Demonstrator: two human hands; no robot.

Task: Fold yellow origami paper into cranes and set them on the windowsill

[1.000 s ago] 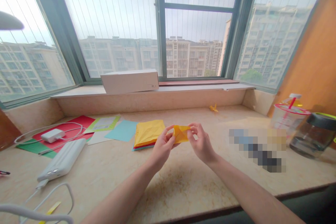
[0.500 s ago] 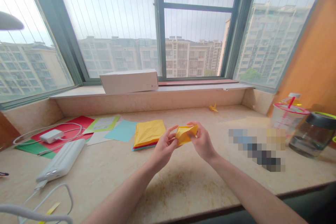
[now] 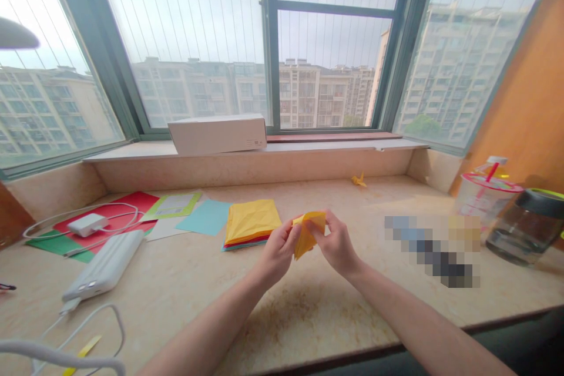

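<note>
Between my hands, raised above the stone counter, is a piece of folded yellow paper (image 3: 309, 236). My left hand (image 3: 278, 249) pinches its left edge between thumb and fingers. On the opposite side my right hand (image 3: 338, 247) grips the paper, its thumb pressed on the front face. Just left of my left hand lies a stack of coloured paper (image 3: 251, 220), yellow on top with red and blue edges beneath. Farther back on the counter sits a small yellow origami crane (image 3: 359, 180).
Loose coloured sheets (image 3: 205, 217), a white charger (image 3: 88, 225) and a power bank (image 3: 104, 264) with cables spread over the left side. A white box (image 3: 218, 134) rests on the sill. At right stand a lidded cup (image 3: 484, 200) and a dark-topped bottle (image 3: 522, 229), near a blurred-out patch (image 3: 432, 252).
The yellow paper has turned in my hands from a wide, flat position to a more upright one. My right thumb has moved onto its front face.
</note>
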